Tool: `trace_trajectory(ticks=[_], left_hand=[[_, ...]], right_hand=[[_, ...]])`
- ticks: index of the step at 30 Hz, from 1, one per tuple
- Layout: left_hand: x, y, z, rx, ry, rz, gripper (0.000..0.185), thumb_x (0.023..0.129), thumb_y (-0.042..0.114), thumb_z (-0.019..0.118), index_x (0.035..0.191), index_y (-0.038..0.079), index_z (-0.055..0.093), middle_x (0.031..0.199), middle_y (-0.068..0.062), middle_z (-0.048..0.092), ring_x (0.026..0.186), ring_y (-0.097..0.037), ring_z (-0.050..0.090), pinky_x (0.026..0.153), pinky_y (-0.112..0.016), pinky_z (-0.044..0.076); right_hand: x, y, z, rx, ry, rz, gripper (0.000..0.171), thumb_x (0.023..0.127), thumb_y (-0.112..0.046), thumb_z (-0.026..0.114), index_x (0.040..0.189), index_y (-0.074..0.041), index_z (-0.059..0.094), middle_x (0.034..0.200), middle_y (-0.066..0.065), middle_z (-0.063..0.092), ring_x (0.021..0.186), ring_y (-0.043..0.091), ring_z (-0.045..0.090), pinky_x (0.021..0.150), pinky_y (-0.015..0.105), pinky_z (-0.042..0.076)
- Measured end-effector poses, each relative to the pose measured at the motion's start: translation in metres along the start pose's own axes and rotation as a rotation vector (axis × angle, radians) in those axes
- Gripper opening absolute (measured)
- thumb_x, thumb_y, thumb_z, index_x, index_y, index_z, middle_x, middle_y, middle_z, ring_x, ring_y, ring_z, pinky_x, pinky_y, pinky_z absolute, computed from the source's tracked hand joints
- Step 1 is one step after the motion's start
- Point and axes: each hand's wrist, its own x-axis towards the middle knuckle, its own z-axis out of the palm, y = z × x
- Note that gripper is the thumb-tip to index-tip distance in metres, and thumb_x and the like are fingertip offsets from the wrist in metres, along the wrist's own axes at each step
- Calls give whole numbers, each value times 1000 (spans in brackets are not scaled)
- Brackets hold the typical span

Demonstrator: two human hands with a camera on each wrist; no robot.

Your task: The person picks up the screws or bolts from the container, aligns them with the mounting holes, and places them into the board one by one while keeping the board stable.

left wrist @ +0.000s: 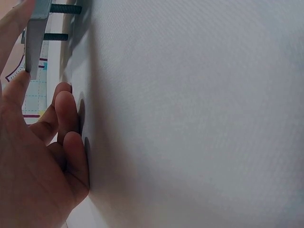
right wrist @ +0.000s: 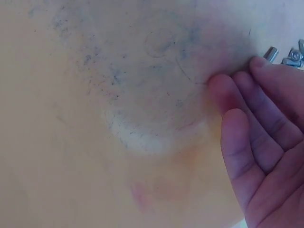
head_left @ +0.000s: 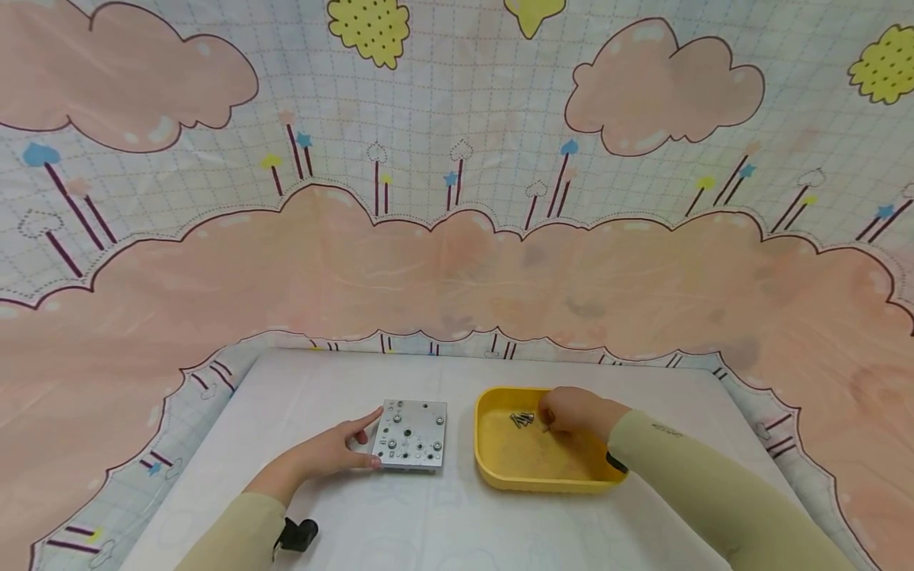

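Observation:
A square metal plate (head_left: 412, 434) with holes and fasteners lies on the white table (head_left: 428, 523). My left hand (head_left: 360, 444) pinches its left edge between forefinger and thumb. In the left wrist view the plate's edge (left wrist: 34, 42) sits between those two digits, dark bolts (left wrist: 64, 8) stick out beneath it, and the other fingers (left wrist: 71, 142) rest curled on the table. My right hand (head_left: 564, 412) reaches into a yellow tray (head_left: 500, 476), its fingertips (right wrist: 259, 64) at a small cluster of silver screws (head_left: 521, 418) (right wrist: 285, 56). The thumb is hidden, so any grip there is unclear.
The tray floor (right wrist: 118, 118) is otherwise bare and scuffed. A black strap piece (head_left: 296, 535) sits at my left sleeve. A cloud-patterned cloth (head_left: 457, 262) rises behind the table and drapes off both sides.

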Motion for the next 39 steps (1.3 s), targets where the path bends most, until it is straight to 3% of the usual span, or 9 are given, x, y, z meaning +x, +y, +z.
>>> trace_trajectory(ticks=[11,21,33,39], left_hand=[[1,1,0,7,4,-8,98,75,46,84,156,27,32,109,-3,48,88,-20,44,78,-40,36],[-2,1,-1,5,-4,11,98,77,44,83,157,23,32,109,-4,48,87,-20,44,78,-40,37],[-1,-1,-2,1,-6,12,98,77,45,83,157,23,31,110,-4,48,88,-21,44,78,-40,36],[0,0,-1,-5,-8,16,98,77,44,84,157,24,31,109,-4,48,87,-20,44,78,-40,36]], right_hand=[[-2,1,0,7,-16,23,18,86,-11,77,77,-17,62,71,-3,54,72,15,51,71,33,43],[-6,-1,-5,120,4,4,14,86,-14,76,81,-19,64,76,-3,57,75,15,53,71,32,43],[-12,-3,-18,365,59,-36,4,91,-12,72,92,-14,69,81,1,63,70,20,60,63,29,51],[-11,1,-22,521,120,-81,11,93,-12,69,101,-5,69,86,13,68,71,26,63,64,33,54]])
